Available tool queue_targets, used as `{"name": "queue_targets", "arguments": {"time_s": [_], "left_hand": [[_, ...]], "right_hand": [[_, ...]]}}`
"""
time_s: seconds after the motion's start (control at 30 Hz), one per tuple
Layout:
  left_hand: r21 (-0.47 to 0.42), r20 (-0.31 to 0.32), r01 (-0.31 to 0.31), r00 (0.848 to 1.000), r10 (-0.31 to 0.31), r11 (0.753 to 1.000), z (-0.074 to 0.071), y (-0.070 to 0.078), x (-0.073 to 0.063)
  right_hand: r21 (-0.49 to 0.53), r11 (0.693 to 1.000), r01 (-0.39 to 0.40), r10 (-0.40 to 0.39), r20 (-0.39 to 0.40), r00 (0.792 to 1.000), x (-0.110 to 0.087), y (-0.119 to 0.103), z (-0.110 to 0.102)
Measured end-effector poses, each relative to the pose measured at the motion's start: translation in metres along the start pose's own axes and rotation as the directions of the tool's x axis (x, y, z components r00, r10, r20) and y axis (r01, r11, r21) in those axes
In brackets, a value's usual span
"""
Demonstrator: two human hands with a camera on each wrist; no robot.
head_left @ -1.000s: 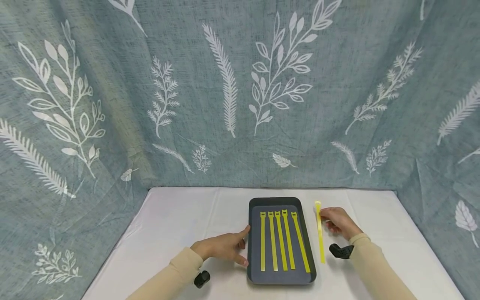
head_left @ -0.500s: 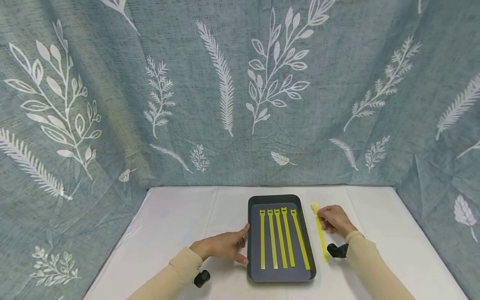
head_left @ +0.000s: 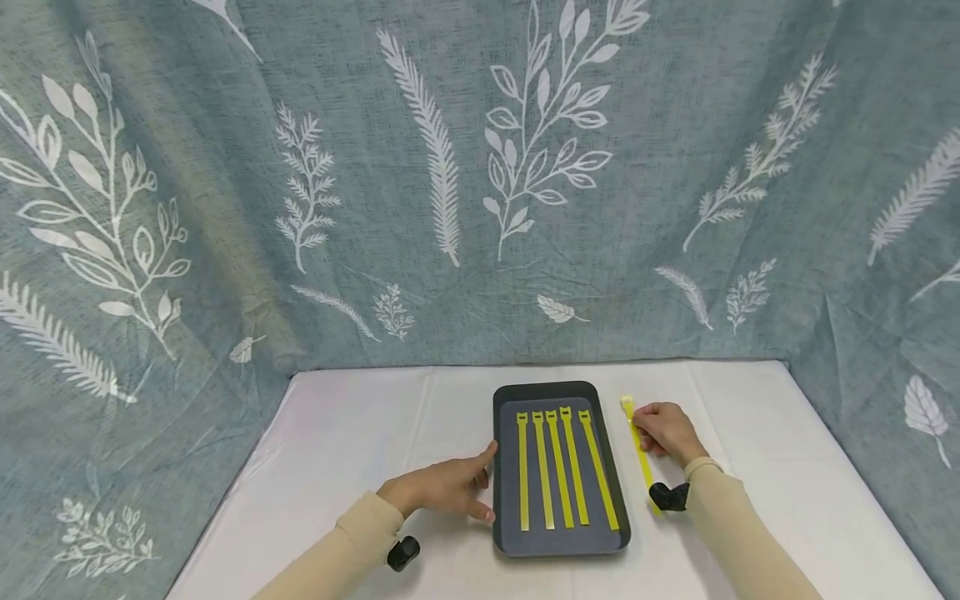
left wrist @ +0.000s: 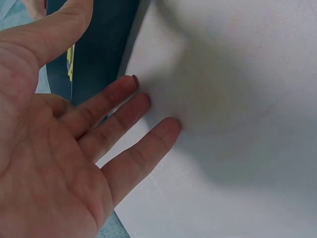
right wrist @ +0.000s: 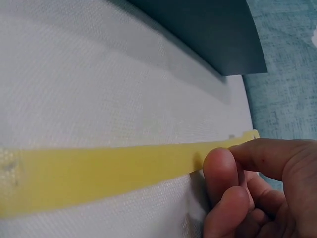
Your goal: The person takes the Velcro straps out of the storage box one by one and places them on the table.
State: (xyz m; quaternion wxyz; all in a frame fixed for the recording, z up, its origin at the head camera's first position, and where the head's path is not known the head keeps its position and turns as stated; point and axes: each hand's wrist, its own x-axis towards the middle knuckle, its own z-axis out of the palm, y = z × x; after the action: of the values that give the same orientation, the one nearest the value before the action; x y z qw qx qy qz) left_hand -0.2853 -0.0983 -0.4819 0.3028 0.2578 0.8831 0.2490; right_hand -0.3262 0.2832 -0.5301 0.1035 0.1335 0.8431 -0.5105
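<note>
Grey-blue fabric backdrop (head_left: 465, 308), printed with white leaf sprigs, stands behind a white woven tablecloth (head_left: 360, 433). Single yellow strap (head_left: 646, 469): flat, flexible, right of the tray; long axis front to back, notched head toward the backdrop and leaning left. Right hand (head_left: 666, 429): thumb and forefinger pinch the strap below its head. Dark grey tray (head_left: 558, 546): rectangular, round-cornered, holding five matching straps (head_left: 523, 475), heads rearward. Left hand (head_left: 446, 486): fingers extended and spread at the tray's left wall, grasping nothing.

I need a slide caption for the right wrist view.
Right hand pinching a yellow strap beside a dark tray on a white surface.
</note>
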Motion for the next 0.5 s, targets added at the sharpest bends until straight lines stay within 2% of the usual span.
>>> {"name": "queue_targets", "arguments": {"time_s": [0.2,0.5], "left_hand": [[0.018,-0.016,-0.005,1.000,0.005,1.000,0.0010,-0.0013,0.0000],[-0.012,-0.021,-0.024,0.999,0.024,1.000,0.0027,-0.0029,0.0006]], "right_hand": [[-0.018,1.000,0.014,-0.014,-0.018,1.000,0.0022,-0.0011,0.0000],[-0.019,1.000,0.003,-0.004,-0.033,0.999,-0.0020,0.0004,0.0009]]}}
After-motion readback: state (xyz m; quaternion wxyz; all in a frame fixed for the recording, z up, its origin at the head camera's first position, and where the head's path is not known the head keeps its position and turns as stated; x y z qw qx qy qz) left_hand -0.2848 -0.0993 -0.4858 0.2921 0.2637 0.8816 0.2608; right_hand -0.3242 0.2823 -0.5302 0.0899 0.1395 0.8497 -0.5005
